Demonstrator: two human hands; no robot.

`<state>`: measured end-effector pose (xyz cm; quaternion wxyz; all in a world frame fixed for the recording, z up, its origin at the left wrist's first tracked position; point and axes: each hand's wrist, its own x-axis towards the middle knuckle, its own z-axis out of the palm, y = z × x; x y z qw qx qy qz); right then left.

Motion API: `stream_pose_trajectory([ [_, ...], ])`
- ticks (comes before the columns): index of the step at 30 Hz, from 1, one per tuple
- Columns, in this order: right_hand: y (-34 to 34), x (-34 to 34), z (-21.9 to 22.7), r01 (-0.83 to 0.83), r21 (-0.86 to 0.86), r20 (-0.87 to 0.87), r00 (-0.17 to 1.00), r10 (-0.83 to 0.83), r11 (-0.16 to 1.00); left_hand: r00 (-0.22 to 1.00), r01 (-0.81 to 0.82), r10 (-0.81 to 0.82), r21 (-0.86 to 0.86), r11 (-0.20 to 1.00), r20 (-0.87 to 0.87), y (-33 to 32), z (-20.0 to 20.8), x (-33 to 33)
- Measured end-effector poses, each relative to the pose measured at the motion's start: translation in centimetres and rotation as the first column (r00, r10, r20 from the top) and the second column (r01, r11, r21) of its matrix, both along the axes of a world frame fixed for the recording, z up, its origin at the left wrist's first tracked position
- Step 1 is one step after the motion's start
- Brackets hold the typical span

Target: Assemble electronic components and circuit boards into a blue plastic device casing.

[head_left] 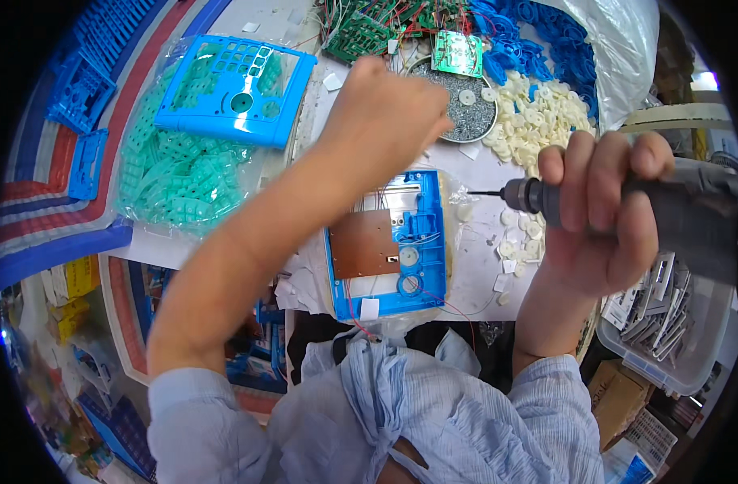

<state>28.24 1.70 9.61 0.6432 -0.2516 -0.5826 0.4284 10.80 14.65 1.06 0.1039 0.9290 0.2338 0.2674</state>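
- Blue plastic forms the shallow casing [437, 266], which lies hollow side up on the counter [478, 262], near its front edge and between my two forearms.
- I judge it light and fairly stiff, with smooth walls that could slide under sideways pressure; I'd take hold by the outer side walls, clear of the inside.
- The brown board [361, 242] inside looks thin and flat; I'd treat it as brittle and touch only its edges.
- Thin wires [377, 198] run from it, soft and easily snagged, so I'd never lift by them.
- My right hand [603, 185] is wrapped round the grey power screwdriver [692, 206], its bit pointing left, apart from the casing. I expect it to be the heaviest piece, best held round the barrel.
- My left hand [397, 105] curls beside the round dish [495, 121] of small screws [466, 123]; its fingertips are hidden, so I cannot tell whether it pinches anything.
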Motion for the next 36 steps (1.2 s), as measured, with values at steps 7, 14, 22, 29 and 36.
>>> stream_pose_trajectory([
  [7,-0.5,2.0,-1.0,0.283,-0.081,-0.041,0.957,-0.287,0.956,0.98,-0.006,0.04,0.174,0.985,-0.194,3.6,-0.1,5.2],
  [14,-2.3,0.0,-1.1,0.031,-0.135,-0.03,0.999,-0.035,0.99,0.97,0.179,-0.11,-0.336,0.925,0.216,-9.3,2.0,-4.1],
  [22,-3.5,-4.3,0.6,-0.166,-0.191,-0.23,0.966,0.12,0.968,0.957,0.091,0.034,-0.409,0.908,0.288,-13.3,-0.3,-7.5],
  [29,-2.5,-5.4,-0.4,-0.263,-0.153,-0.22,0.949,0.226,0.953,0.94,0.08,0.045,-0.347,0.935,0.337,-13.2,-0.8,-8.5],
  [36,-2.2,-5.4,-0.6,-0.283,-0.148,-0.172,0.951,0.257,0.948,0.921,0.084,0.074,-0.379,0.921,0.384,-13.2,-1.0,-8.7],
])
